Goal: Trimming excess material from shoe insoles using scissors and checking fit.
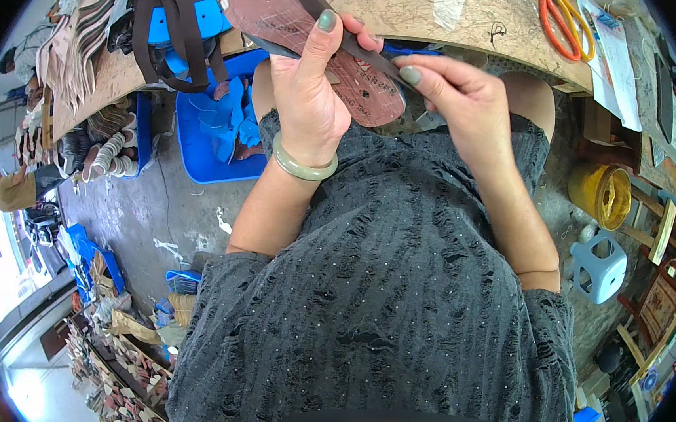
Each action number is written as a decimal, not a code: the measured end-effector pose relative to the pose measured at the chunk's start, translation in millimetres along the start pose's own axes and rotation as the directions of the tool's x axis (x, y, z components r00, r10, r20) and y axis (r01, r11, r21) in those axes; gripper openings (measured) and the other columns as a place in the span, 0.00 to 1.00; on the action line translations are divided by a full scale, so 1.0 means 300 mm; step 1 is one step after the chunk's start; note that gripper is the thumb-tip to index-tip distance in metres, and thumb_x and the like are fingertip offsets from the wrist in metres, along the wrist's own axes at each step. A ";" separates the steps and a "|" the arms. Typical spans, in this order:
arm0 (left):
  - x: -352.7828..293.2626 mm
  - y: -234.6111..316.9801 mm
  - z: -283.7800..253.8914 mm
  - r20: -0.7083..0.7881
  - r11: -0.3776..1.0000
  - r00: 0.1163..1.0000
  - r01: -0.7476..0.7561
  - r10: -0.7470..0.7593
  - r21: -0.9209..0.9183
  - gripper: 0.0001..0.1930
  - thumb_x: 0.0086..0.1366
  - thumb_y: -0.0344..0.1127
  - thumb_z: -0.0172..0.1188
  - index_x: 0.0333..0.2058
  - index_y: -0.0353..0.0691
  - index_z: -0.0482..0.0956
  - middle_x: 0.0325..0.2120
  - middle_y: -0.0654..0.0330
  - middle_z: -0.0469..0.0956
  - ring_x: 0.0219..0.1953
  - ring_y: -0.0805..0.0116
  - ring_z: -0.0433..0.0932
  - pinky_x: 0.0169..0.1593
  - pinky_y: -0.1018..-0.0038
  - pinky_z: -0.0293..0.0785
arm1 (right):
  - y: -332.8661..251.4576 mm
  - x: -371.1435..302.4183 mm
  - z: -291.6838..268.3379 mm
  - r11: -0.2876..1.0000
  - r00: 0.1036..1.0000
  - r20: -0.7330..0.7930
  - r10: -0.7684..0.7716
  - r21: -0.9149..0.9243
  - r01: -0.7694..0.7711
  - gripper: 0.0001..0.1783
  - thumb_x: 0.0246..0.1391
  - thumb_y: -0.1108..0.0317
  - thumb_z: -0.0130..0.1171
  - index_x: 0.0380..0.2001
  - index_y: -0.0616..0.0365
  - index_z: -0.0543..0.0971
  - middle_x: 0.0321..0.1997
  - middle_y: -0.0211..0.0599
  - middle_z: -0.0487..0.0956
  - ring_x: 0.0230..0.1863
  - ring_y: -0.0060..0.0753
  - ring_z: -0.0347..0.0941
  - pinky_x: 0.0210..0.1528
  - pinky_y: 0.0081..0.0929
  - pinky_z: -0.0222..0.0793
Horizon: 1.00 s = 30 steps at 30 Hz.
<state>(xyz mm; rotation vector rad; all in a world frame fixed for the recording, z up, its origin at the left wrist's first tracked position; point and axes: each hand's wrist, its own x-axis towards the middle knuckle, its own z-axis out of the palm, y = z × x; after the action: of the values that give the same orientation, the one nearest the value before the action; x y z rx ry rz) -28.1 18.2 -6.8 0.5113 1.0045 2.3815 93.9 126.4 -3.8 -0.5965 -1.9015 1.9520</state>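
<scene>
A reddish-brown insole [372,105] with printed marks is held up over my lap, in front of the bench edge. My left hand [312,102] is closed round its middle, thumb on top, a pale bangle at the wrist. A dark brown strap [358,50] crosses the insole, passing under the left thumb. My right hand [462,98] pinches the strap's end between thumb and fingers, just right of the insole. A grey-blue layer shows along the insole's edge; what lies beneath it is hidden.
More dark straps [161,38] and a blue piece [182,23] hang at the bench's [512,18] left. Below stands a blue bin [199,164] of blue scraps. Orange and yellow scissors [563,26] lie at right. A yellow bucket [593,191] and light-blue stool [597,267] stand on the floor.
</scene>
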 end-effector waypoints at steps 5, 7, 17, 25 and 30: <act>-0.002 0.033 0.006 0.062 0.998 0.997 -0.055 0.054 0.020 0.10 0.66 0.34 0.56 0.44 0.41 0.69 0.32 0.60 0.75 0.34 0.67 0.74 0.42 0.62 0.75 | 0.013 -0.023 0.048 0.985 0.992 -0.060 -0.109 0.125 0.116 0.10 0.56 0.68 0.60 0.39 0.60 0.83 0.30 0.26 0.81 0.29 0.11 0.71 0.31 0.11 0.67; -0.007 0.037 0.004 0.052 0.998 0.997 -0.062 0.061 0.025 0.10 0.66 0.34 0.56 0.44 0.41 0.70 0.32 0.60 0.75 0.34 0.67 0.74 0.41 0.62 0.75 | -0.003 -0.038 0.045 0.988 0.998 -0.042 -0.043 0.149 0.049 0.10 0.56 0.68 0.61 0.39 0.60 0.83 0.30 0.26 0.81 0.29 0.11 0.72 0.31 0.10 0.67; -0.013 0.041 0.005 0.084 0.986 0.987 -0.146 0.138 0.086 0.10 0.66 0.35 0.56 0.43 0.40 0.70 0.32 0.58 0.75 0.33 0.67 0.75 0.39 0.63 0.76 | -0.023 -0.044 0.054 0.992 0.999 -0.022 0.045 0.122 -0.042 0.11 0.55 0.67 0.61 0.38 0.61 0.83 0.28 0.26 0.81 0.28 0.11 0.72 0.30 0.12 0.67; -0.045 -0.011 0.026 0.022 0.956 0.986 -0.167 0.167 0.243 0.09 0.64 0.32 0.58 0.37 0.32 0.72 0.28 0.56 0.77 0.30 0.67 0.78 0.36 0.71 0.76 | -0.016 0.008 0.033 0.985 1.000 0.019 -0.002 -0.174 0.005 0.15 0.52 0.60 0.64 0.34 0.62 0.82 0.25 0.31 0.80 0.27 0.14 0.73 0.31 0.17 0.69; -0.048 -0.042 0.022 0.075 0.865 0.971 -0.237 0.228 0.442 0.08 0.64 0.30 0.58 0.37 0.31 0.74 0.30 0.55 0.79 0.30 0.68 0.78 0.37 0.72 0.75 | 0.025 0.025 0.019 0.976 0.997 0.039 0.060 -0.209 -0.051 0.16 0.51 0.59 0.64 0.34 0.62 0.82 0.26 0.32 0.81 0.27 0.15 0.74 0.32 0.17 0.70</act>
<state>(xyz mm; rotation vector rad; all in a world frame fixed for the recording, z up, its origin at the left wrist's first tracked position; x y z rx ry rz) -9.4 21.2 -14.0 0.8664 1.5764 2.3340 84.9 125.0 -11.7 -0.6755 -2.1572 1.8259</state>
